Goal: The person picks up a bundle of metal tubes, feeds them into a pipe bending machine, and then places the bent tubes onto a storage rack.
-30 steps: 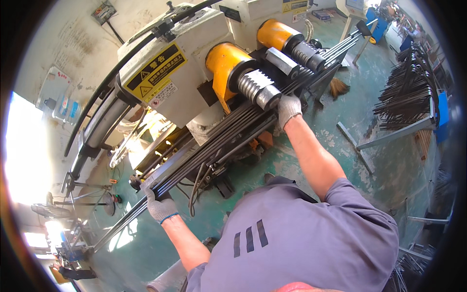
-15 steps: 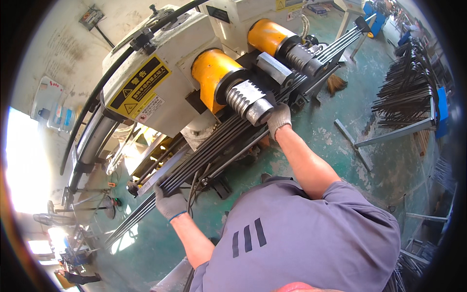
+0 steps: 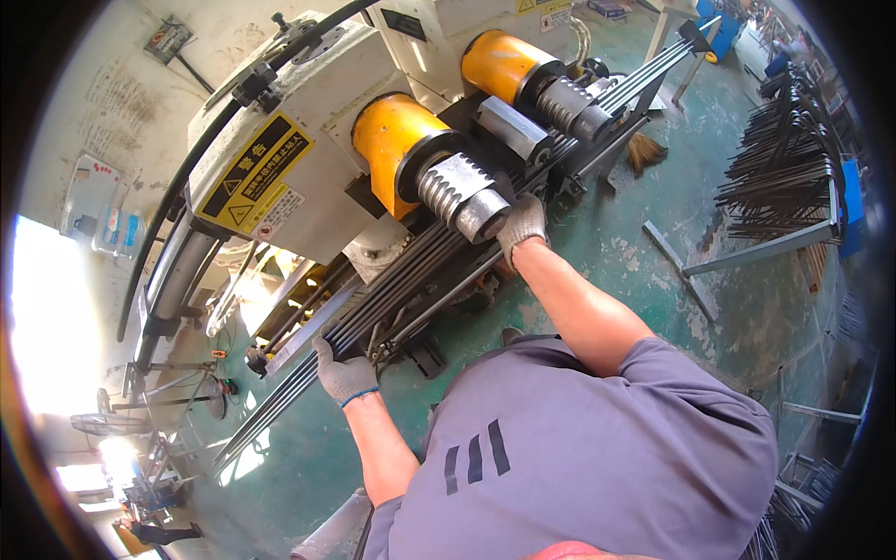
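Rods [image 3: 411, 285] lie gripped by both gloved hands — left [image 3: 343, 375], right [image 3: 521, 224] — beneath yellow ribbed rollers [image 3: 439, 168].

rods [image 3: 411, 280]: dark metal, dull, ribbed
gloves [image 3: 345, 378]: grey knitted cloth, matt
rollers [image 3: 462, 187]: bare steel, grooved, faintly shiny
housings [image 3: 392, 140]: behind the rollers, glossy yellow paint
machine [image 3: 308, 103]: cream painted metal, scuffed
floor [image 3: 653, 224]: green coating, worn, patchy
shirt [image 3: 597, 448]: grey cloth, matt
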Demonstrator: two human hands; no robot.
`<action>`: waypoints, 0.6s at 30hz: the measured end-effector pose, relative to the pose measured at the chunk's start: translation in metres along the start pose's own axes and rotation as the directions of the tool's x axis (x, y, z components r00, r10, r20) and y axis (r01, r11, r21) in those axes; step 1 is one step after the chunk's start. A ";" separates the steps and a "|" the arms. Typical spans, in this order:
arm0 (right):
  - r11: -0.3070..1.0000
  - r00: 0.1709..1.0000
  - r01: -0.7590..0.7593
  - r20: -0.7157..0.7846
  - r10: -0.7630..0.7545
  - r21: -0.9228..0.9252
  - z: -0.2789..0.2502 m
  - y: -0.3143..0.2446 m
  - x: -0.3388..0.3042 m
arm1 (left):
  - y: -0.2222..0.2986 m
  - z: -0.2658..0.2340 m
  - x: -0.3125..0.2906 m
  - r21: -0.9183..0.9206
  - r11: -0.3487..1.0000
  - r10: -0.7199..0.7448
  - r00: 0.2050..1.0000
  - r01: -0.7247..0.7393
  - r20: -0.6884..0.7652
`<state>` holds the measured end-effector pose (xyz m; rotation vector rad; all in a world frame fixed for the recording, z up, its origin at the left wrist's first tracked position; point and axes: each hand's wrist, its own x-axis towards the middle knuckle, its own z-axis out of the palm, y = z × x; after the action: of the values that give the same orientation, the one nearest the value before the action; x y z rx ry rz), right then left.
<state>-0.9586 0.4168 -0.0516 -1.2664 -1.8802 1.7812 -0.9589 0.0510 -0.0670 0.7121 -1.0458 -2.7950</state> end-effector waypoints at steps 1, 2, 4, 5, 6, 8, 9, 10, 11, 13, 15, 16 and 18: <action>0.972 0.997 0.079 0.042 -0.072 -0.219 0.000 0.010 0.009 | -0.002 0.002 -0.002 0.007 1.000 0.007 1.000 -0.007 0.012; 0.959 0.988 0.152 0.072 -0.139 -0.238 0.000 0.022 0.016 | -0.002 0.004 -0.006 -0.008 1.000 -0.004 1.000 0.004 0.017; 0.955 0.955 0.287 0.094 -0.280 -0.074 0.002 0.043 0.027 | 0.000 0.022 -0.022 -0.039 0.999 -0.026 0.999 0.027 0.027; 0.934 0.934 0.342 0.073 -0.351 0.107 0.002 0.051 0.031 | 0.000 0.022 -0.022 -0.045 0.998 -0.031 0.999 0.032 0.030; 0.946 0.954 0.243 0.121 -0.273 0.216 -0.001 0.052 0.032 | 0.001 0.021 -0.022 -0.046 0.998 -0.037 0.999 0.039 0.032; 0.912 0.963 0.024 0.235 -0.131 0.410 -0.006 0.055 0.034 | 0.002 0.024 -0.023 -0.043 0.998 -0.052 0.999 0.052 0.004; 0.909 0.971 0.000 0.217 -0.099 0.416 -0.006 0.051 0.029 | 0.005 0.027 -0.026 -0.033 0.998 -0.061 0.998 0.060 -0.030; 0.906 0.978 -0.021 0.196 -0.069 0.423 -0.005 0.041 0.021 | 0.006 0.032 -0.028 -0.025 0.997 -0.071 0.996 0.069 -0.060; 0.901 0.984 -0.041 0.174 -0.039 0.431 -0.004 0.036 0.018 | 0.006 0.038 -0.029 -0.020 0.998 -0.063 0.991 0.061 -0.114; 0.933 0.981 0.082 0.135 -0.137 0.351 -0.002 0.035 0.017 | 0.006 0.027 -0.017 -0.018 0.998 -0.057 0.995 0.056 -0.087; 0.885 0.940 0.258 0.110 -0.322 0.387 0.002 0.039 0.017 | 0.006 0.018 -0.009 -0.009 0.998 -0.055 0.997 0.055 -0.057; 0.889 0.953 0.195 0.133 -0.271 0.414 0.001 0.041 0.019 | 0.006 0.016 -0.008 -0.001 0.998 -0.057 0.998 0.057 -0.040; 0.884 0.967 0.063 0.191 -0.169 0.462 0.002 0.040 0.020 | 0.005 0.013 -0.004 0.005 0.999 -0.054 0.998 0.054 -0.039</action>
<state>-0.9554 0.4249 -0.0955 -0.7919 -1.4668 2.2012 -0.9614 0.0555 -0.0536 0.8040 -1.0445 -2.8117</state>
